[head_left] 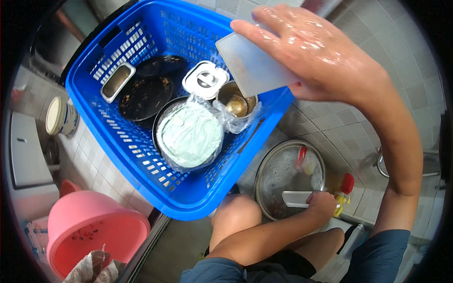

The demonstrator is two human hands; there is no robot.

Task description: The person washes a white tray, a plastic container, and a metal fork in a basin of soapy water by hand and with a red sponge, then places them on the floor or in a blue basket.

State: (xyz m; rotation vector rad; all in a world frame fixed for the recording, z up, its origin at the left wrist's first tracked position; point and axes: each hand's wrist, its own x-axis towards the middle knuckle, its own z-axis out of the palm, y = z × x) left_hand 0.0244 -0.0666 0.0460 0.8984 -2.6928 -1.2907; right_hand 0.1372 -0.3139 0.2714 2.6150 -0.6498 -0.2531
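Note:
My right hand (321, 52), wet and shiny, grips a frosted translucent rectangular plastic piece (252, 63) over the right edge of a blue plastic basket (188, 207); its fingertips lie behind the piece. Lower down, my left hand (323, 205) is closed around a small pale rectangular pan (296, 198), held over a round metal basin (258, 181) of sudsy water. Inside the basket are dark round pans (146, 99), a small rectangular metal pan (118, 82), a metal lid (205, 80), a metal pot (237, 101) and a plastic-wrapped tub of pale green paste (191, 134).
A pink tub (99, 226) tilts at the lower left, with a cloth (92, 269) over its rim. A white bucket (61, 115) stands left of the basket. Right of the basin is a red-capped bottle (348, 184). Tiled wall (358, 132) bounds the right side.

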